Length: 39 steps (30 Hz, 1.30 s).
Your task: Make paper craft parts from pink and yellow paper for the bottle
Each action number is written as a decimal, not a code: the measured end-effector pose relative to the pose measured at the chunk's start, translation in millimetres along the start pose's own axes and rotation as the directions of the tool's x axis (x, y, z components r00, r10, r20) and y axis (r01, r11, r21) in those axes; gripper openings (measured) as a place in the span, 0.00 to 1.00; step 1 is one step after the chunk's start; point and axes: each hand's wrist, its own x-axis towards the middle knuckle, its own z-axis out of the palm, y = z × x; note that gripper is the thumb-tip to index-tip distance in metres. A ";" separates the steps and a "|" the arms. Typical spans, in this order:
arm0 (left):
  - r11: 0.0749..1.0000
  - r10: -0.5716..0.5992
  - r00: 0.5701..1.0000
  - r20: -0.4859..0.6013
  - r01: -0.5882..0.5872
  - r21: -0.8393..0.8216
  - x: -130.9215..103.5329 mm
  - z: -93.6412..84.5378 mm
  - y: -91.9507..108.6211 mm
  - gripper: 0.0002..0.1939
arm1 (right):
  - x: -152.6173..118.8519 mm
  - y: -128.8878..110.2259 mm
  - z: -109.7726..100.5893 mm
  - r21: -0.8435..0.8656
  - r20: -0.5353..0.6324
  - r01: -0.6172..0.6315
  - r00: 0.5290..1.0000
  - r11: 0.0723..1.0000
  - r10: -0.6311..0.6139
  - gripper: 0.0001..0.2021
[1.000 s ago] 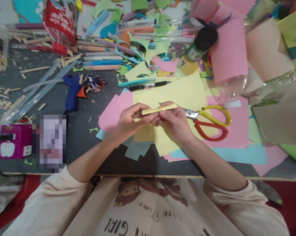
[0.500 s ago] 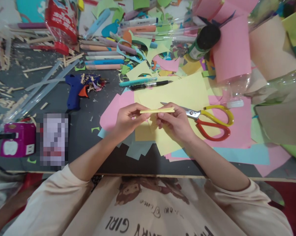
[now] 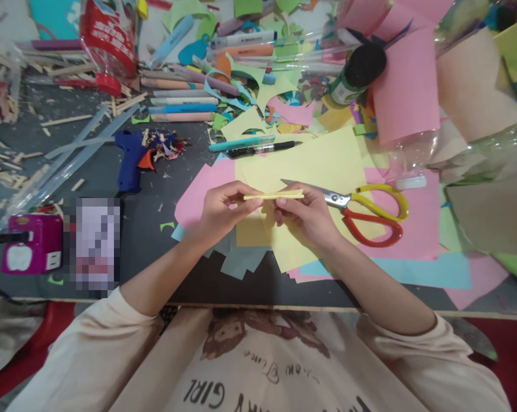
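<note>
Between my two hands is a narrow folded strip of yellow paper (image 3: 270, 195), held level above the sheets. My left hand (image 3: 224, 209) pinches its left end between thumb and fingers. On the other end, my right hand (image 3: 304, 213) grips it the same way, thumb in front. Under both hands lies a yellow paper sheet (image 3: 322, 157), over pink and blue ones. Scissors (image 3: 338, 199) with one yellow and one red handle rest just right of my right hand, blades pointing left and partly behind it.
A blue glue gun (image 3: 129, 157) lies at left, near clear glue sticks (image 3: 80, 146) and wood bits. Markers (image 3: 183, 109), two pens (image 3: 262, 147) and paper scraps spread behind. A black-capped bottle (image 3: 356, 74) and pink-wrapped bottles (image 3: 406, 86) stand at right. A purple box (image 3: 31, 245) sits front left.
My hands and the folded paper stay almost in place, with the paper's edges pressed slightly closer together. At lower left, another person's arm has moved out of view.
</note>
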 end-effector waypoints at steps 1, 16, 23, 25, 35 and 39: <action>1.000 0.006 1.000 0.002 -0.006 0.004 0.0 -0.1 0.1 0.16 | 0.1 0.2 -0.1 -0.003 0.003 0.000 1.000 1.000 0.000 0.12; 0.993 0.058 0.998 -0.023 -0.055 0.109 0.4 -4.0 -0.2 0.09 | 1.3 4.1 -4.4 -0.020 -0.027 0.037 0.999 0.999 -0.037 0.10; 0.983 0.016 0.998 0.060 -0.027 0.182 0.4 -2.5 5.8 0.13 | -0.6 5.7 -4.8 -0.112 -0.030 0.072 0.997 0.991 -0.075 0.07; 0.979 0.032 0.997 0.068 -0.045 0.200 0.2 -2.2 5.9 0.13 | -0.9 5.2 -4.6 -0.117 -0.027 0.073 0.997 0.990 -0.077 0.06; 0.954 0.069 0.994 0.086 -0.091 0.286 -0.5 -3.2 7.7 0.14 | -1.3 4.8 -4.4 -0.140 -0.049 0.043 0.997 0.989 -0.051 0.07; 0.961 0.053 0.997 0.057 -0.066 0.270 0.2 -2.1 7.9 0.14 | -0.2 3.6 -4.4 -0.148 -0.024 0.043 0.999 0.988 -0.047 0.10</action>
